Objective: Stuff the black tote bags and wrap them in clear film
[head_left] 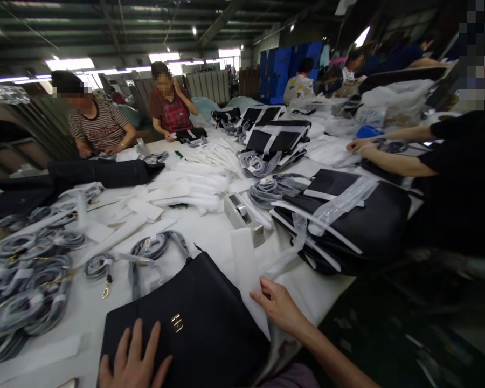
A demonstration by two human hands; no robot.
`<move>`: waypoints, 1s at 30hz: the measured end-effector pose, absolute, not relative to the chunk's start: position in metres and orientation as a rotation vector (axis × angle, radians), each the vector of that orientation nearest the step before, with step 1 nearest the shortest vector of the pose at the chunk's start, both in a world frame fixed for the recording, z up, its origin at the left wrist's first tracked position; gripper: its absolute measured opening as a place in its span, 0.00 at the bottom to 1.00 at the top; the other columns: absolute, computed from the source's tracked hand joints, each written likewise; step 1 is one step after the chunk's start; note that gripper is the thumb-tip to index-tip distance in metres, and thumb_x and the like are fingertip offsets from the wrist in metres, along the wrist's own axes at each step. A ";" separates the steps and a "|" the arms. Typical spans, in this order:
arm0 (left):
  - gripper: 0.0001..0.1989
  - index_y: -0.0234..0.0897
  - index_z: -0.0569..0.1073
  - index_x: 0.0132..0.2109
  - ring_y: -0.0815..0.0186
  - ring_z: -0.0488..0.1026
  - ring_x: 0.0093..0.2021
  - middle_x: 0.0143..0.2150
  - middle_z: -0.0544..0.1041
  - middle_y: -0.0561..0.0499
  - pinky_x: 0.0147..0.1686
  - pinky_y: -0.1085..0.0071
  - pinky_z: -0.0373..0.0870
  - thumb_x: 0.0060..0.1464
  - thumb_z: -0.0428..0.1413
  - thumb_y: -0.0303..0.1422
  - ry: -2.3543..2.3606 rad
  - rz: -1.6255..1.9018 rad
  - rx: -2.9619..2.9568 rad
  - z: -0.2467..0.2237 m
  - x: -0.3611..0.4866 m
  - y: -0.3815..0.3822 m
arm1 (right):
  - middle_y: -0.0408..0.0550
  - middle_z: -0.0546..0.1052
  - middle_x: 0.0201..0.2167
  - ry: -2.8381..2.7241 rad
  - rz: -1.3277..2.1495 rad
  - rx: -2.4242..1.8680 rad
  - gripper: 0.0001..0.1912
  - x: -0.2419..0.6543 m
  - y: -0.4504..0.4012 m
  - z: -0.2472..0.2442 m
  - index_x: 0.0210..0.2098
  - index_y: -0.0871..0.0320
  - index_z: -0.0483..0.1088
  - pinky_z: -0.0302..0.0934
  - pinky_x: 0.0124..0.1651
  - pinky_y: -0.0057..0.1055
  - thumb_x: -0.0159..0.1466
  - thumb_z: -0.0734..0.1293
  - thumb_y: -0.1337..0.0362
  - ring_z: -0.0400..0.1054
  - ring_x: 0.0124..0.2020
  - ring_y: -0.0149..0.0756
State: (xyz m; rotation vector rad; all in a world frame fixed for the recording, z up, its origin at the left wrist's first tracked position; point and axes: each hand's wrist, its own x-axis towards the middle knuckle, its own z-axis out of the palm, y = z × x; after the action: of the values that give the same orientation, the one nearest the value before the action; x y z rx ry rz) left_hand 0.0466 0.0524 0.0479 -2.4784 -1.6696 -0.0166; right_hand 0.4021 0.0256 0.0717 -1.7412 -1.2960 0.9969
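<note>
A black handbag with a gold metal emblem lies in front of me on the table. My left hand rests on its lower left part, fingers spread flat. At the bag's right edge, my right hand has thumb and forefinger pinched on a white foam strip. That strip runs along the bag's right side, partly hidden beneath it. Just beyond the bag sit a wrapped strap coil and a grey tape dispenser.
Many wrapped straps with gold clips lie at the left. Black bags bound with white wrap are stacked at the right, near the table edge. Foam strips fill the middle. Co-workers sit across the table; a person in black works at the right.
</note>
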 end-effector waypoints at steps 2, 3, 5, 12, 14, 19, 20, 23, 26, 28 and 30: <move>0.26 0.41 0.60 0.64 0.49 0.66 0.59 0.68 0.54 0.36 0.51 0.50 0.68 0.59 0.49 0.38 -1.430 -0.138 -2.736 0.063 0.071 0.069 | 0.37 0.63 0.19 -1.373 0.941 -1.830 0.13 0.403 0.024 0.076 0.24 0.56 0.61 0.48 0.28 0.27 0.61 0.63 0.57 0.58 0.24 0.30; 0.28 0.43 0.56 0.66 0.53 0.69 0.57 0.69 0.50 0.37 0.49 0.56 0.71 0.60 0.49 0.36 -1.312 -0.156 -2.876 0.071 0.087 0.077 | 0.37 0.62 0.19 -1.414 0.934 -1.866 0.14 0.404 0.024 0.078 0.23 0.56 0.60 0.47 0.27 0.27 0.61 0.63 0.57 0.57 0.23 0.29; 0.31 0.47 0.49 0.67 0.57 0.71 0.54 0.71 0.43 0.40 0.47 0.61 0.72 0.59 0.49 0.30 -1.134 -0.049 -3.089 0.089 0.124 0.092 | 0.37 0.63 0.19 -1.489 0.984 -1.889 0.13 0.408 0.021 0.081 0.23 0.56 0.60 0.45 0.27 0.27 0.61 0.64 0.58 0.57 0.23 0.29; 0.30 0.46 0.63 0.57 0.60 0.75 0.45 0.61 0.64 0.47 0.45 0.66 0.73 0.48 0.59 0.25 -0.839 0.548 -3.311 0.129 0.215 0.132 | 0.39 0.67 0.21 -1.417 1.043 -1.869 0.11 0.415 0.017 0.079 0.24 0.57 0.62 0.46 0.27 0.27 0.60 0.64 0.61 0.60 0.24 0.30; 0.23 0.43 0.66 0.50 0.60 0.77 0.38 0.54 0.67 0.48 0.38 0.66 0.74 0.46 0.60 0.26 -0.849 0.644 -3.225 0.131 0.222 0.133 | 0.38 0.65 0.18 -1.305 0.960 -1.910 0.13 0.416 0.018 0.079 0.22 0.56 0.60 0.46 0.27 0.27 0.61 0.62 0.60 0.59 0.23 0.30; 0.16 0.40 0.65 0.47 0.64 0.76 0.30 0.48 0.69 0.49 0.27 0.69 0.73 0.54 0.46 0.19 -0.865 0.740 -3.035 0.128 0.211 0.114 | 0.39 0.66 0.17 -1.246 1.046 -1.810 0.13 0.416 0.023 0.081 0.23 0.57 0.63 0.48 0.26 0.26 0.62 0.63 0.59 0.59 0.22 0.30; 0.17 0.40 0.66 0.47 0.64 0.76 0.31 0.46 0.70 0.49 0.27 0.70 0.72 0.54 0.44 0.18 -0.880 0.752 -3.017 0.127 0.207 0.109 | 0.38 0.66 0.16 -1.275 1.063 -1.801 0.14 0.415 0.024 0.082 0.22 0.57 0.63 0.47 0.25 0.26 0.61 0.63 0.59 0.59 0.22 0.30; 0.18 0.40 0.66 0.45 0.65 0.76 0.32 0.43 0.70 0.50 0.26 0.72 0.72 0.55 0.40 0.17 -0.888 0.715 -2.986 0.124 0.200 0.101 | 0.37 0.63 0.14 -1.388 1.098 -1.790 0.18 0.409 0.030 0.084 0.18 0.57 0.59 0.44 0.23 0.26 0.59 0.67 0.59 0.56 0.20 0.28; 0.16 0.40 0.67 0.43 0.66 0.75 0.31 0.41 0.70 0.51 0.26 0.73 0.70 0.56 0.41 0.18 -0.875 0.621 -2.980 0.121 0.198 0.099 | 0.38 0.65 0.13 -1.506 1.170 -1.744 0.19 0.403 0.036 0.088 0.16 0.57 0.58 0.44 0.22 0.25 0.58 0.68 0.60 0.57 0.18 0.27; 0.16 0.40 0.67 0.42 0.67 0.74 0.30 0.40 0.69 0.51 0.25 0.74 0.69 0.56 0.41 0.18 -0.877 0.567 -2.990 0.118 0.196 0.099 | 0.40 0.67 0.13 -1.582 1.196 -1.738 0.18 0.400 0.040 0.091 0.16 0.58 0.60 0.45 0.21 0.25 0.58 0.68 0.61 0.58 0.18 0.27; 0.16 0.40 0.68 0.42 0.68 0.74 0.29 0.39 0.70 0.51 0.25 0.75 0.68 0.56 0.42 0.18 -0.878 0.545 -3.002 0.114 0.194 0.099 | 0.40 0.67 0.13 -1.655 1.188 -1.749 0.17 0.399 0.043 0.095 0.16 0.58 0.63 0.44 0.21 0.25 0.58 0.68 0.62 0.58 0.17 0.27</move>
State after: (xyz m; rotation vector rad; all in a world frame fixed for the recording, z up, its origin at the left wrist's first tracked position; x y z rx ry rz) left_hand 0.1943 0.0990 0.1139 -3.0025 -0.8780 0.5454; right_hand 0.3987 0.0431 0.0949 -1.7492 -1.6552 1.1875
